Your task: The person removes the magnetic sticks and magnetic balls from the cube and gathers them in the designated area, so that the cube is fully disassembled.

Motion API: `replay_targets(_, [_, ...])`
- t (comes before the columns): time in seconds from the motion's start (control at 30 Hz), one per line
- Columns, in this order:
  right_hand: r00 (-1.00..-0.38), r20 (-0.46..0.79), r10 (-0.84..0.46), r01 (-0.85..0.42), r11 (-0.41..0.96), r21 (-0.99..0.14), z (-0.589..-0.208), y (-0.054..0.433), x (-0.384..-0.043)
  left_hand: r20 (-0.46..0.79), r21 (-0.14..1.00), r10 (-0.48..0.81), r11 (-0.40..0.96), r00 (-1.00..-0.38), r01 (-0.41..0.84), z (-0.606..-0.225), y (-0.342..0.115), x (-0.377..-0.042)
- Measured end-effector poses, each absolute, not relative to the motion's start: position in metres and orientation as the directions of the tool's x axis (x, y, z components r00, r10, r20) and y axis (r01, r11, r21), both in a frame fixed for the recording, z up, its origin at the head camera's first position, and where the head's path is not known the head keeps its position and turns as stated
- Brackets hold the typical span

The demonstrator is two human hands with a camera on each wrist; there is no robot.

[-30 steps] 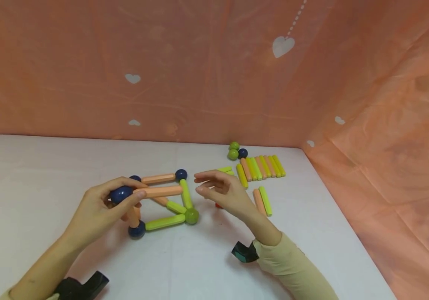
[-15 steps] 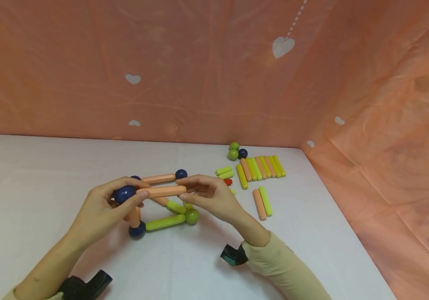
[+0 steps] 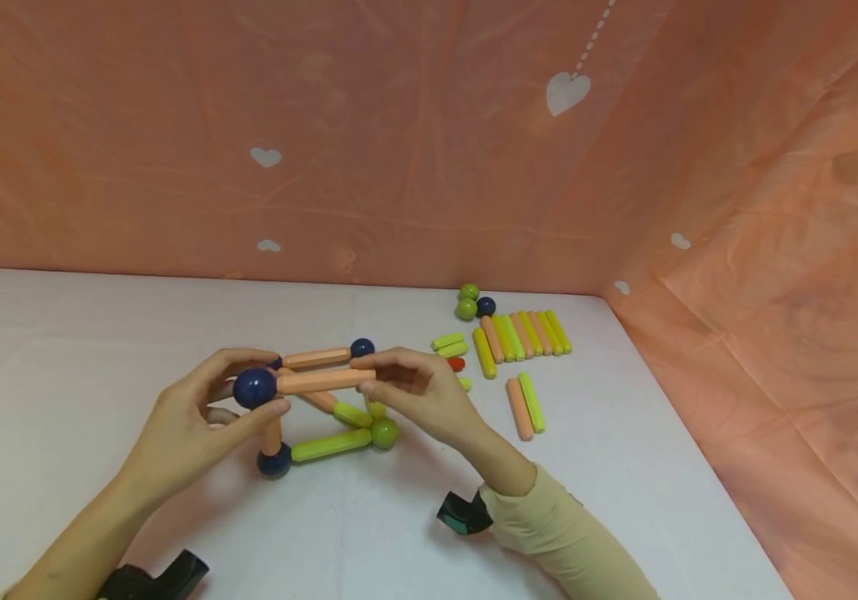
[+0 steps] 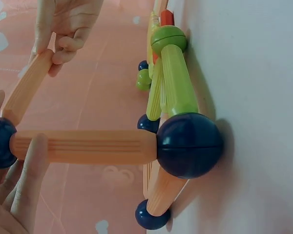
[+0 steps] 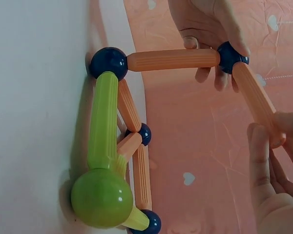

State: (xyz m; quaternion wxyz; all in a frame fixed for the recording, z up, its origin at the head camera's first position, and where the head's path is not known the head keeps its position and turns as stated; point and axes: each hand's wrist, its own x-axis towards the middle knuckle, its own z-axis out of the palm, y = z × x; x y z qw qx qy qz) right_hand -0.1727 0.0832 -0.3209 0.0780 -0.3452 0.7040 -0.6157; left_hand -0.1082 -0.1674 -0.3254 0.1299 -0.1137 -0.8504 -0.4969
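In the head view my left hand (image 3: 185, 417) curls round a dark blue ball (image 3: 255, 388), its thumb beside the upright orange stick (image 3: 271, 435) below. In the left wrist view the thumb crosses that upright stick (image 4: 88, 146). A level orange stick (image 3: 324, 382) runs rightward from the ball. My right hand (image 3: 429, 400) pinches its free end between thumb and fingers, as the right wrist view also shows on the stick (image 5: 256, 102). Beneath lies a frame of sticks joined by balls, including a blue ball (image 3: 274, 460), a green stick (image 3: 331, 445) and a green ball (image 3: 384, 432).
Right of the hands lie a row of coloured sticks (image 3: 526, 336), an orange stick (image 3: 520, 409) beside a green one (image 3: 531, 402), and short green pieces (image 3: 450, 345) near a red piece (image 3: 456, 364). Loose green balls (image 3: 466, 308) and a blue ball (image 3: 485, 307) sit at the back.
My right hand came left and took hold of the level stick's free end. My left thumb moved off that stick and lower, and the ball shifted slightly right.
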Motion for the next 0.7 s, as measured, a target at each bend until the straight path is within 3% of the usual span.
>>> replay_targets(0.17, [-0.76,0.33,-0.559,-0.392,-0.01,-0.92,-0.322,0.0809,-0.1723,0.344,0.824,0.067,0.457,-0.937,0.335,-0.3266,-0.1673,-0.1058])
replay_targets(0.43, [-0.699,0.367,-0.614,-0.494,0.043,-0.868,-0.3218,0.0807,-0.1719,0.302,0.833,0.089,0.46,-0.949,0.308,-0.325,-0.1682,-0.1034])
replay_targets(0.7, [-0.656,0.395,-0.643,-0.525,0.012,-0.851,-0.3221,0.084,-0.1765,0.338,0.82,0.154,0.437,-0.928,0.371,-0.3254,-0.166,-0.1029])
